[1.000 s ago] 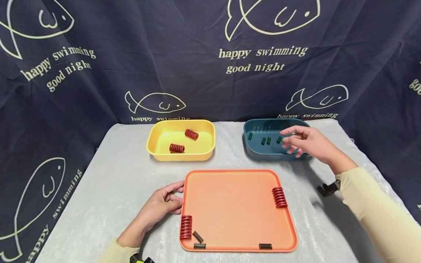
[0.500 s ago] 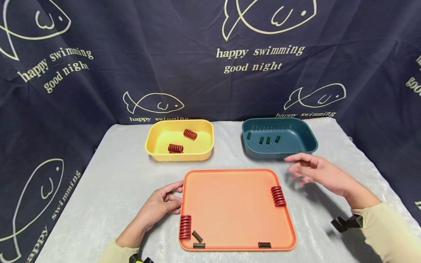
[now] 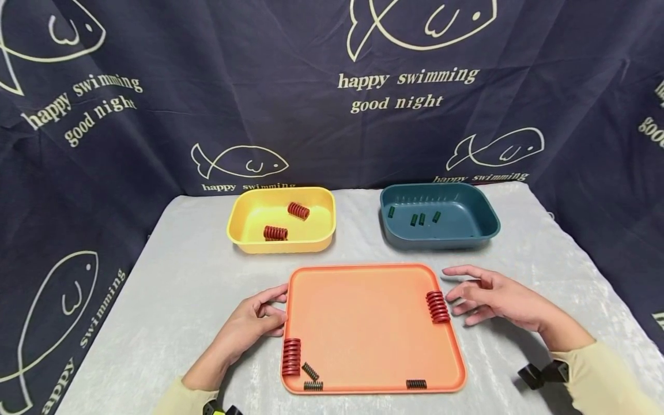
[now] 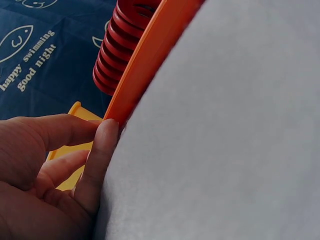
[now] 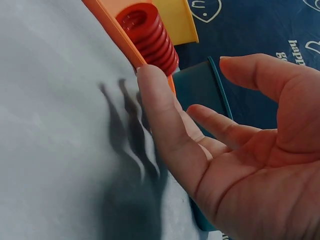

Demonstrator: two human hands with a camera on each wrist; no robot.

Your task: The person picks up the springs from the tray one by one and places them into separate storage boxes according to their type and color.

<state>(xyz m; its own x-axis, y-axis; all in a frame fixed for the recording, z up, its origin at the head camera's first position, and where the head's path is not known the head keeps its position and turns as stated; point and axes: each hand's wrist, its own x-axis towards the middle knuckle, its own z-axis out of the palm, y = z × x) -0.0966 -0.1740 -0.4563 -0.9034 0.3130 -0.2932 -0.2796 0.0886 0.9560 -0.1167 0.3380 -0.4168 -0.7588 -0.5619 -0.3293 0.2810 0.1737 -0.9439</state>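
Note:
An orange tray (image 3: 363,323) lies on the table. My left hand (image 3: 254,317) rests its fingertips against the tray's left rim, fingers relaxed. In the right wrist view my right hand (image 5: 245,145) has spread, loose fingers and nothing in them; its fingertips are right at the tray's right edge, beside a thick red coil spring (image 3: 438,306). Another red coil spring (image 3: 291,357) lies along the left rim. Small dark springs lie along the near side: one slanted spring (image 3: 310,370), one below it (image 3: 313,385), and one farther right (image 3: 417,384).
Behind the tray at left stands a yellow bin (image 3: 280,248) with two red springs in it. At right a dark teal bin (image 3: 441,240) holds several small green springs. A navy curtain (image 3: 311,69) with fish prints hangs behind the table.
My right hand has drawn back from over the teal bin and come down to the tray's right edge. The left hand stays at the left rim.

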